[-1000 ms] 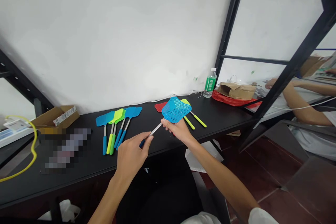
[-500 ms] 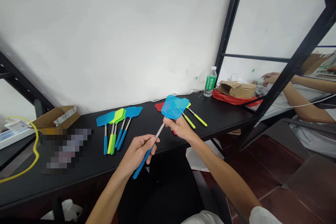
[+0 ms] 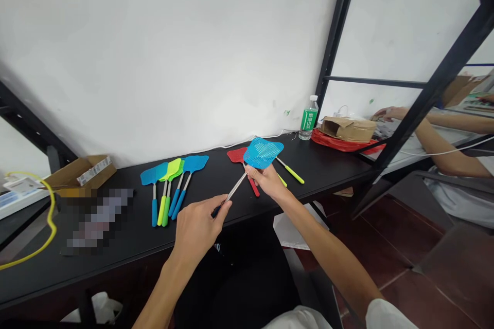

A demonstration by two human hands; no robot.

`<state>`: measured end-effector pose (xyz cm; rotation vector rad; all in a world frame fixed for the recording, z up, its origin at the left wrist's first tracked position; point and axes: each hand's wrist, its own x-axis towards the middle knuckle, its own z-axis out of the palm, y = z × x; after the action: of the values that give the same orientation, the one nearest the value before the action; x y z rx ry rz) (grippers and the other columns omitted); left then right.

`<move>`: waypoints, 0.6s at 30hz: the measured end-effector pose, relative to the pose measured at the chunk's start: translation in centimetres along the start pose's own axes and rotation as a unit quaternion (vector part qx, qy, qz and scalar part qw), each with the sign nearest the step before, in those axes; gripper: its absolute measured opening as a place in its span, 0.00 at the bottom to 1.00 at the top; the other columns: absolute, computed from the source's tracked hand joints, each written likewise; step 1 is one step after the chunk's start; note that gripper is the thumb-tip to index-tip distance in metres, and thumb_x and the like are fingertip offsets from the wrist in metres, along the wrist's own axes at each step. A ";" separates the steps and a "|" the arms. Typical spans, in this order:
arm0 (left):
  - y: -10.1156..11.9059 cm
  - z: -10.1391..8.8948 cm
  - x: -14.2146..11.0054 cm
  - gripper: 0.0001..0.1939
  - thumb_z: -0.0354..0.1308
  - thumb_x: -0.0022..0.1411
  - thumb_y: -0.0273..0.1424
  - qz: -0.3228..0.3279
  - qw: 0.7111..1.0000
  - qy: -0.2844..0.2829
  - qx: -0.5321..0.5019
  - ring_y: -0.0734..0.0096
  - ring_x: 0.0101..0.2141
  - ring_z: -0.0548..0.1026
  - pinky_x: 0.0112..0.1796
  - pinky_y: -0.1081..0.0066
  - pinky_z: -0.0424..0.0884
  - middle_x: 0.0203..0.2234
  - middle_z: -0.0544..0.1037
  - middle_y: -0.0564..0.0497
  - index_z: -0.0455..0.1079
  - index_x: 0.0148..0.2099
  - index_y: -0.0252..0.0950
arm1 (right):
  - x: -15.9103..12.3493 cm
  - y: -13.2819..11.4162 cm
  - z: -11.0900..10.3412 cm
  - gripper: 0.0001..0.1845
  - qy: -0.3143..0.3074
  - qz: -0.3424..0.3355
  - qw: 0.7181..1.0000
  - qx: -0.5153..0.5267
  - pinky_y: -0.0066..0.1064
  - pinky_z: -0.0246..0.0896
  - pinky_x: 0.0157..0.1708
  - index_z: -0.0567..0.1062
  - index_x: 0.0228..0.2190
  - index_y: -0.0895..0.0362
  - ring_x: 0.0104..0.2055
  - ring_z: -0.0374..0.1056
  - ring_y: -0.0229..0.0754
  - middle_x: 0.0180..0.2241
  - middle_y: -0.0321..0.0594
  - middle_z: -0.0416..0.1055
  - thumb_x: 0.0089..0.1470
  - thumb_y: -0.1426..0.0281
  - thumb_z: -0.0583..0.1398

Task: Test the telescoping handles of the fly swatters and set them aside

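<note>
A blue fly swatter [image 3: 264,153] with a metal shaft is held tilted above the table's front edge, its mesh head up and to the right. My left hand [image 3: 200,218] is closed round the handle end, hiding most of the blue grip. My right hand [image 3: 264,177] pinches the shaft just below the head. Behind it on the table lie a red fly swatter [image 3: 236,154] and yellow-handled swatters [image 3: 295,175], their heads partly covered. To the left, several blue, yellow and green swatters [image 3: 170,185] lie in an overlapping row.
The black table [image 3: 328,169] runs along a white wall. A water bottle [image 3: 309,118] stands at the back right, near a cardboard package [image 3: 347,129] on red plastic. An open cardboard box [image 3: 90,172] and a yellow cable [image 3: 52,216] are at left. A co-worker's arm [image 3: 436,146] shows beyond the black frame.
The blue fly swatter's head has moved slightly right and tilted flatter, uncovering more of the red swatter. My left hand has turned over the handle, its back now facing up.
</note>
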<state>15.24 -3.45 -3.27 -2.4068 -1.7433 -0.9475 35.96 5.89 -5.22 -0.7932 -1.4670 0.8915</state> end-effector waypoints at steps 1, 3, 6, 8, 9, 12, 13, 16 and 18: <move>0.0 -0.3 0.1 0.18 0.53 0.67 0.45 -0.002 1.000 -0.016 -0.016 0.63 0.27 0.78 0.27 0.69 0.63 0.26 0.82 0.51 0.80 0.45 0.43 | 0.0 0.1 -0.1 0.21 0.001 0.001 1.000 0.002 0.28 0.57 0.23 0.68 0.27 0.54 0.25 0.63 0.36 0.24 0.34 0.66 0.53 0.50 0.61; -0.1 -0.9 0.3 0.18 0.51 0.68 0.46 -0.007 0.996 -0.058 -0.062 0.67 0.23 0.75 0.26 0.70 0.62 0.22 0.79 0.53 0.79 0.44 0.43 | 0.1 0.2 -0.3 0.21 0.001 0.006 1.000 0.004 0.28 0.57 0.22 0.69 0.28 0.54 0.26 0.64 0.37 0.25 0.35 0.66 0.53 0.49 0.61; -0.3 -1.5 0.6 0.21 0.48 0.69 0.46 -0.018 0.981 -0.126 -0.144 0.72 0.18 0.69 0.23 0.71 0.60 0.20 0.76 0.54 0.77 0.36 0.40 | 0.3 0.3 -0.8 0.21 0.005 0.017 1.000 0.012 0.27 0.57 0.21 0.69 0.28 0.54 0.28 0.66 0.39 0.26 0.37 0.67 0.52 0.48 0.62; -0.5 -1.6 0.7 0.23 0.47 0.69 0.46 -0.028 0.963 -0.173 -0.207 0.73 0.18 0.69 0.24 0.72 0.62 0.21 0.75 0.53 0.76 0.34 0.38 | 0.5 0.1 -1.3 0.21 0.010 0.024 0.999 0.022 0.27 0.56 0.20 0.70 0.29 0.54 0.28 0.66 0.39 0.26 0.37 0.67 0.51 0.49 0.62; -0.5 -1.7 0.8 0.23 0.46 0.70 0.46 -0.032 0.951 -0.196 -0.239 0.73 0.19 0.70 0.24 0.72 0.63 0.22 0.75 0.53 0.76 0.35 0.37 | 0.5 -0.1 -1.5 0.21 0.007 0.026 0.999 0.026 0.27 0.56 0.20 0.70 0.29 0.54 0.28 0.65 0.39 0.26 0.36 0.67 0.51 0.49 0.63; -0.6 -1.8 0.8 0.22 0.46 0.69 0.46 -0.039 0.929 -0.231 -0.286 0.72 0.20 0.71 0.24 0.73 0.65 0.23 0.75 0.52 0.76 0.40 0.36 | 0.7 -0.6 -2.2 0.20 -0.007 0.018 0.999 0.031 0.27 0.56 0.20 0.71 0.29 0.55 0.26 0.64 0.37 0.25 0.36 0.68 0.51 0.51 0.63; -0.6 -1.9 0.8 0.22 0.47 0.69 0.45 -0.035 0.935 -0.223 -0.274 0.72 0.20 0.71 0.23 0.73 0.64 0.22 0.75 0.52 0.76 0.40 0.36 | 0.8 -0.7 -2.4 0.19 -0.004 0.016 0.999 0.031 0.27 0.56 0.20 0.71 0.30 0.55 0.26 0.64 0.37 0.26 0.36 0.68 0.51 0.51 0.63; -0.4 -2.1 0.6 0.19 0.50 0.67 0.45 -0.008 0.973 -0.156 -0.172 0.70 0.21 0.71 0.24 0.72 0.63 0.20 0.74 0.53 0.77 0.39 0.39 | 1.0 -0.5 -2.9 0.20 0.033 0.021 0.999 0.031 0.26 0.55 0.19 0.70 0.30 0.55 0.27 0.65 0.37 0.26 0.36 0.67 0.49 0.51 0.64; -0.4 -2.4 0.5 0.18 0.51 0.66 0.45 0.014 0.989 -0.113 -0.096 0.68 0.22 0.72 0.24 0.72 0.62 0.20 0.76 0.53 0.78 0.40 0.41 | 1.1 -0.3 -3.1 0.20 0.053 0.031 0.998 0.033 0.26 0.56 0.19 0.70 0.30 0.55 0.28 0.65 0.38 0.26 0.36 0.67 0.48 0.51 0.65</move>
<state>13.90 -3.75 -1.25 -2.7507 -1.7542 -0.9098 39.01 7.02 -4.36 -0.8289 -1.3204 0.9251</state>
